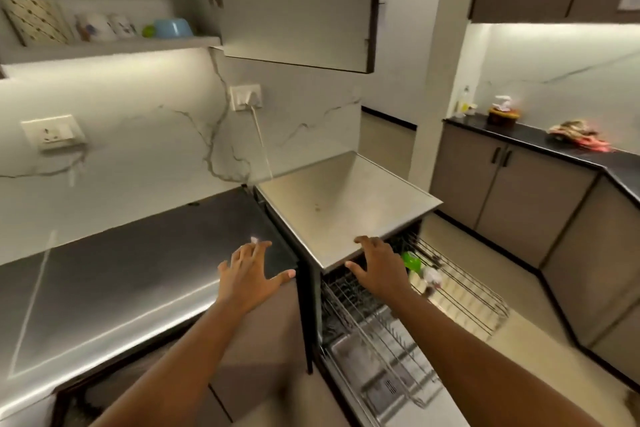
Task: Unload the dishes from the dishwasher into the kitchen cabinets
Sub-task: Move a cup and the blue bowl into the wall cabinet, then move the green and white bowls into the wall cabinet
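Observation:
The dishwasher (pixel 349 204) stands open below me, its grey top at centre. Its upper wire rack (pixel 460 291) is pulled out to the right and holds a green item (pixel 412 260) and a blurred pale dish (pixel 433 279). A lower rack (pixel 384 357) shows beneath. My right hand (pixel 379 269) hovers with spread fingers over the dishwasher's front edge, holding nothing. My left hand (pixel 247 276) is spread above the corner of the dark counter (pixel 121 274), also holding nothing. An upper cabinet (pixel 298 3) hangs open above, with a blue bowl (pixel 173 28) and cups (pixel 104 26) on its shelf.
A wall socket (pixel 52 133) and a plugged-in socket (pixel 246 97) with its cord sit on the marble backsplash. Across the floor to the right runs a black counter (pixel 568 146) with a cloth (pixel 578 139) and a jar (pixel 504 114), above grey base cabinets (pixel 512 198).

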Available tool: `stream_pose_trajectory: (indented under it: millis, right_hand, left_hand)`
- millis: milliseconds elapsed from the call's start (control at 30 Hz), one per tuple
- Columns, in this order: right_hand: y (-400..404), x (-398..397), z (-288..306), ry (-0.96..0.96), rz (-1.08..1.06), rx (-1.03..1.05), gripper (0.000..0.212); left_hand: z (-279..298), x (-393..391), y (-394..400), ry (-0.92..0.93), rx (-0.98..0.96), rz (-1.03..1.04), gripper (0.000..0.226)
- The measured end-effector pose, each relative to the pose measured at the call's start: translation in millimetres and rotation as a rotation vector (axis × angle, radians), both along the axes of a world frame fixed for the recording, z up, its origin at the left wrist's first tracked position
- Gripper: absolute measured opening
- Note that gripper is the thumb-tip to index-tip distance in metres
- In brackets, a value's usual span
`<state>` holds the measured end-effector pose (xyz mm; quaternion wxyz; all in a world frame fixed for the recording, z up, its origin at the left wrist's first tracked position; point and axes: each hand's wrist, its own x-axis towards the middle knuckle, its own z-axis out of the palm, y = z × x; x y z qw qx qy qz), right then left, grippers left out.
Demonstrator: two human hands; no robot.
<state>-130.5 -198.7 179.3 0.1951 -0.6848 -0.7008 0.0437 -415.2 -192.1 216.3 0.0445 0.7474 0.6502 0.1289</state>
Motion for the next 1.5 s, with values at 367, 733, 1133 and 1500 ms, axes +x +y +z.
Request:
stream_pose_trajectory:
  millis: [367, 733, 1133, 1500]
  right_hand:
    - [-105.3, 183.0, -42.7, 0.026, -0.268, -0.113, 0.054]
    - [-195.5, 355.8, -75.7, 0.093, -0.443, -0.306, 0.056]
    - [-130.9, 363.3, -97.6, 0.146, -0.368, -0.372, 0.06]
    - [-51.6, 359.1, -158.7, 0.325, -0.448, -0.476, 0.058]
  left_hand:
    - [-59.4, 169.5, -43.7, 0.033, -0.233, -0.154, 0.072]
    - [-83.7, 355.3, -71.8, 0.023, -0.356, -0.214, 0.072]
    - [-94.2, 379.2, -14.8, 0.023, -0.424, -0.195, 0.065]
    - [-166.8, 402.9, 94.0, -0.088, -0.695, -0.232, 0.07]
